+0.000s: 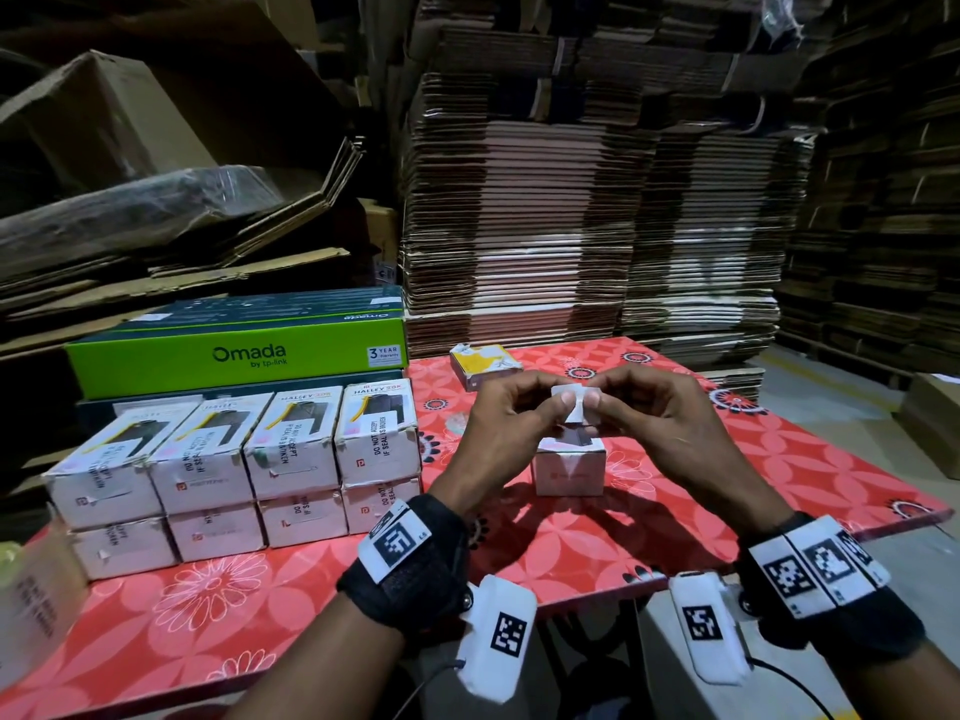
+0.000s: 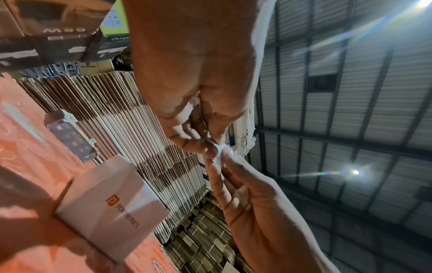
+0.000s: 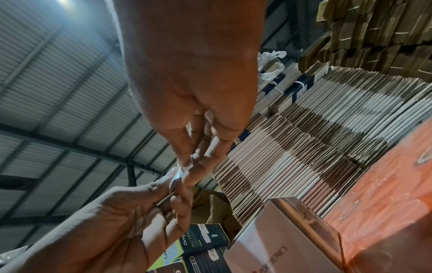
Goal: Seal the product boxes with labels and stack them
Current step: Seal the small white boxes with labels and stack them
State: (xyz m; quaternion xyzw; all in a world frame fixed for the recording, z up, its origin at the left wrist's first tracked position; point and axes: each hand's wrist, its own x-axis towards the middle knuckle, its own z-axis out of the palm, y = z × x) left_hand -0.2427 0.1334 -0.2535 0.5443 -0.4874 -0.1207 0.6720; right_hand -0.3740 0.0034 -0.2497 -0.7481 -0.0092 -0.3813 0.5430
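Both hands hold a small white label point(image 1: 575, 405) in the air above the red flowered table point(image 1: 675, 511). My left hand point(image 1: 511, 415) pinches its left edge and my right hand point(image 1: 631, 407) pinches its right edge. The same label point(image 2: 219, 152) shows between the fingertips in the left wrist view, and as a thin strip point(image 3: 178, 174) in the right wrist view. Just below the hands a white product box point(image 1: 569, 467) stands on the table, also seen as the box point(image 2: 112, 208) and the box point(image 3: 282, 238). At the left, several labelled white boxes point(image 1: 244, 470) sit stacked two high.
A green Omada box point(image 1: 234, 356) lies behind the stack. A yellow and white box point(image 1: 485, 365) sits at the table's far side. Tall piles of flattened cardboard point(image 1: 597, 226) stand behind the table. A roll of labels point(image 1: 31, 589) shows blurred at the near left edge.
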